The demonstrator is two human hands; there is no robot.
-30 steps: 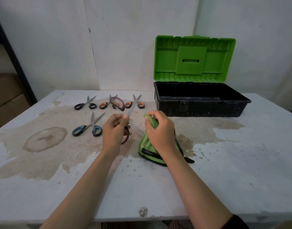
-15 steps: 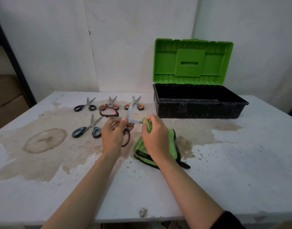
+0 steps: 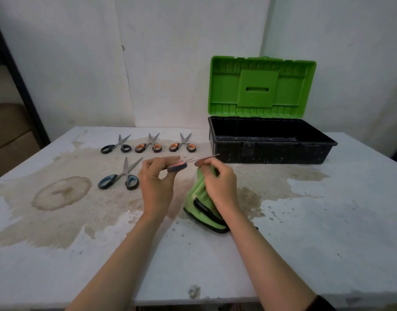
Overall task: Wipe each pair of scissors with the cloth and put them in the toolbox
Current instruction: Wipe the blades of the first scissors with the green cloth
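Note:
My left hand [image 3: 156, 179] grips the red-and-black handle of a pair of scissors [image 3: 176, 166], held level above the table with the blades pointing right. My right hand [image 3: 220, 182] holds the green cloth [image 3: 200, 198] and pinches it around the blades; the blade tip pokes out past my fingers toward the toolbox. Several other scissors lie on the table: a black pair [image 3: 115, 146], two orange pairs [image 3: 148, 146] [image 3: 182, 145], and a blue pair [image 3: 119, 178]. The black toolbox [image 3: 269, 151] stands open at the back right, its green lid [image 3: 261, 87] upright.
The white table [image 3: 305, 232] carries a broad brown stain under the scissors and the cloth. A white wall rises just behind the toolbox. A dark shelf post and cardboard boxes [image 3: 8, 131] stand at the far left. The table's front edge runs below my forearms.
My left hand has turned the scissors from pointing up and away to lying level with the blades to the right. My right hand with the cloth has slid out along the blades.

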